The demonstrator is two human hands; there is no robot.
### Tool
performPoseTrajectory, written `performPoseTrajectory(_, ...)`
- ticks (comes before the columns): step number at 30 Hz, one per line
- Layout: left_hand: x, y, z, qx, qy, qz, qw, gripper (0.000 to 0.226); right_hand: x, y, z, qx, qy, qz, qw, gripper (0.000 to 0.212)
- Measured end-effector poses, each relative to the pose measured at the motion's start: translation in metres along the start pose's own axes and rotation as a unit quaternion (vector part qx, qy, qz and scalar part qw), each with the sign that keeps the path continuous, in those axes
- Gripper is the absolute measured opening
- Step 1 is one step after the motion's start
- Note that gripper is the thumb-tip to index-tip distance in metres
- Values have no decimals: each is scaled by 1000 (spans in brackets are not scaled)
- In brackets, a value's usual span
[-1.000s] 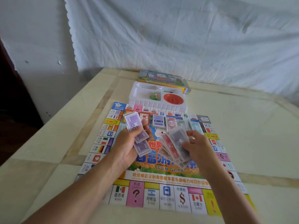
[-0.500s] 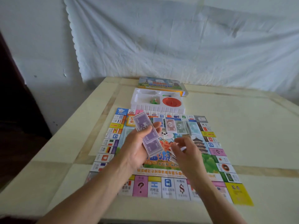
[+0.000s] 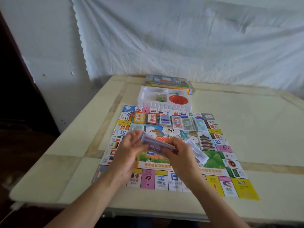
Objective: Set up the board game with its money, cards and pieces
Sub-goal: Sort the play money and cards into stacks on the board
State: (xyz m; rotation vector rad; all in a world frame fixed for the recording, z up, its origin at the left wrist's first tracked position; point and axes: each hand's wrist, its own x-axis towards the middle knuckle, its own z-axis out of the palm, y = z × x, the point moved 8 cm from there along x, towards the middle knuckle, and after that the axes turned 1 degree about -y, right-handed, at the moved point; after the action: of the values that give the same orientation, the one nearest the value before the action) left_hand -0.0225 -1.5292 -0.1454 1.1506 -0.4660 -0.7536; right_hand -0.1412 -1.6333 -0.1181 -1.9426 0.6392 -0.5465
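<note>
The colourful game board point(image 3: 233, 183) lies flat on the table. Along its far inner edge sit a yellow card stack point(image 3: 139, 118), a red card stack point(image 3: 151, 118), a purple note stack point(image 3: 165, 120) and red, green and pale blue note stacks point(image 3: 187, 124). My left hand point(image 3: 130, 150) grips a bundle of purple play-money notes point(image 3: 153, 143) over the board's middle. My right hand point(image 3: 179, 155) pinches the near end of that bundle, and a second fan of mixed notes point(image 3: 197, 152) sticks out to its right.
A white plastic tray point(image 3: 164, 106) behind the board holds green pieces point(image 3: 160, 98) and a red round dish point(image 3: 178, 100). The game's box lid point(image 3: 167, 81) lies beyond the tray. The table's left edge drops off near my left forearm.
The hands have come together: my right hand moved left onto the purple notes that my left hand held apart. The camera tilted up, so the board sits lower in view.
</note>
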Motion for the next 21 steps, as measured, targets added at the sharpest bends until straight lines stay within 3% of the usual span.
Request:
performPoseTrajectory(2, -2, 2, -16, 111, 37, 10, 993, 53, 0, 1, 4, -136, -14, -33, 990, 10)
performPoseTrajectory(4, -5, -2, -15, 176, 22, 17, 984, 49, 0, 5, 13, -209, -30, -42, 977, 4)
performPoseTrajectory(12, -6, -15, 5, 250, 11, 6, 968, 53, -1, 3, 28, -231, -46, -71, 969, 15)
performPoseTrajectory(21, -11, -10, 9, 316, 14, 19, 948, 36, -3, 4, 31, -302, -46, -85, 948, 18)
